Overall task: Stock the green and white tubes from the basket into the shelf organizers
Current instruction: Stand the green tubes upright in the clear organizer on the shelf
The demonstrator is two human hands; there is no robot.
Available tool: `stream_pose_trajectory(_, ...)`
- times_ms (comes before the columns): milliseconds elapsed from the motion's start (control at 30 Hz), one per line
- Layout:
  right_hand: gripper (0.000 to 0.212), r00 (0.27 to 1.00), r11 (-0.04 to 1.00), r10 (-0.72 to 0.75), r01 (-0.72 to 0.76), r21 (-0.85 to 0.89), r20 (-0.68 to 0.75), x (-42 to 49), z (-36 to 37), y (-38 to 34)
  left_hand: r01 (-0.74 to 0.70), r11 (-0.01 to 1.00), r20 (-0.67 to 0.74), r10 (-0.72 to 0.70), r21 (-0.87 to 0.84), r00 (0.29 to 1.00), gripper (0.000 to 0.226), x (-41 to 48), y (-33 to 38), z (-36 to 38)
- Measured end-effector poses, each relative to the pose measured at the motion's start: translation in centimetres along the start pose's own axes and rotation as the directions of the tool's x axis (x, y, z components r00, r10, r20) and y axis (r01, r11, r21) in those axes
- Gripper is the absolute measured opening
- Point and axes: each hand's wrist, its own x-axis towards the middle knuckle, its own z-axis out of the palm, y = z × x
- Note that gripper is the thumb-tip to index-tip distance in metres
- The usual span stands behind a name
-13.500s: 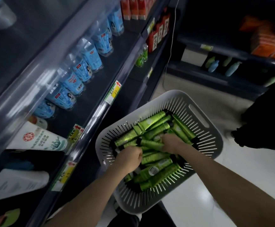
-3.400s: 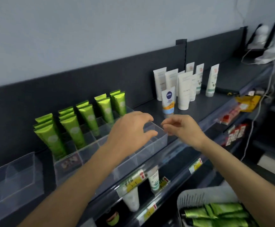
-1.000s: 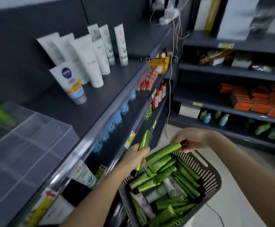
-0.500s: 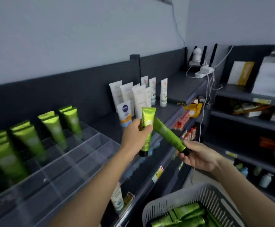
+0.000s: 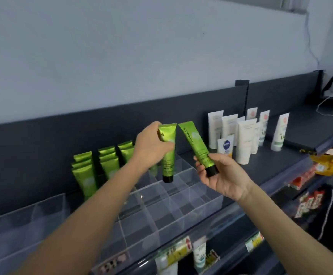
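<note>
Now, mid-placement: my left hand (image 5: 151, 145) gripped one green tube (image 5: 168, 155) around its upper body, upright and cap down, over the clear shelf organizer (image 5: 161, 215). My right hand (image 5: 223, 175) pinched a second green tube (image 5: 196, 145) near its black cap, with its crimped end tilted left toward the first. Stocked green tubes (image 5: 85, 173) stood in the far-left cells, and white tubes (image 5: 245, 139) stood loose on the shelf (image 5: 304, 132) to the right. The basket lay outside the view. I judged the step to be insertion of the left tube. The next move called for lowering it straight, cap first, into a vacant cell without catching a divider, then righting the second tube for a neighbouring cell.
</note>
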Motion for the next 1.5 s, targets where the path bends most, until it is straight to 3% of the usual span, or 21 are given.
stream_pose_trajectory(67,0.053,1.0,0.999,-0.015,0.014,-0.032,-0.009,1.7,1.1,0.6,0.008,0.996,0.005,-0.009,0.09,1.0,0.02,0.6,-1.3,-1.7)
stream_pose_trajectory(200,0.021,0.993,0.945,-0.083,0.053,-0.323,-0.08,4.2,3.0,1.6,0.016,0.964,0.044,-0.029,0.267,0.999,0.02,1.5,-3.6,-3.4)
stream_pose_trajectory(333,0.023,0.983,0.857,-0.145,0.069,-0.51,-0.11,6.0,4.4,2.3,-0.005,0.918,0.125,-0.049,0.396,0.991,0.026,1.8,-5.6,-3.8)
stream_pose_trajectory(467,0.025,0.95,0.734,-0.28,0.12,-0.669,-0.137,7.4,4.8,2.8,-0.058,0.803,0.196,-0.075,0.593,0.978,0.029,1.6,-6.4,-3.9)
stream_pose_trajectory(567,0.024,0.901,0.523,-0.412,0.107,-0.845,-0.14,8.7,4.5,3.0,-0.096,0.709,0.223,-0.088,0.698,0.971,0.023,1.7,-6.6,-3.9)
stream_pose_trajectory(700,0.037,0.882,0.072,-0.462,-0.072,-0.995,-0.098,10.9,3.5,3.2,-0.126,0.609,0.205,-0.063,0.783,0.977,0.02,1.9,-7.0,-4.0)
stream_pose_trajectory(767,0.046,0.888,-0.062,-0.445,-0.156,-0.986,-0.112,11.8,3.3,3.5,-0.116,0.607,0.19,-0.058,0.786,0.98,0.017,1.9,-7.1,-4.1)
stream_pose_trajectory(867,0.041,0.907,-0.198,-0.406,-0.207,-0.958,-0.112,12.4,3.9,3.8,-0.108,0.639,0.184,-0.053,0.761,0.982,0.018,1.9,-7.0,-4.3)
stream_pose_trajectory(1000,0.037,0.926,-0.269,-0.361,-0.213,-0.939,-0.107,13.0,4.8,4.3,-0.107,0.669,0.179,-0.04,0.735,0.983,0.02,1.6,-6.5,-4.9)
stream_pose_trajectory(1300,0.045,0.927,-0.245,-0.355,-0.212,-0.946,-0.116,13.5,4.2,4.5,-0.125,0.673,0.158,0.012,0.729,0.987,0.021,0.8,-6.0,-5.6)
stream_pose_trajectory(1400,0.035,0.92,-0.256,-0.379,-0.205,-0.945,-0.096,13.1,4.3,4.4,-0.136,0.686,0.164,0.024,0.715,0.986,0.028,0.5,-5.2,-5.6)
stream_pose_trajectory(1500,0.033,0.895,-0.199,-0.442,-0.17,-0.965,-0.066,12.1,4.5,3.5,-0.166,0.704,0.17,0.066,0.69,0.983,0.033,0.1,-4.1,-5.4)
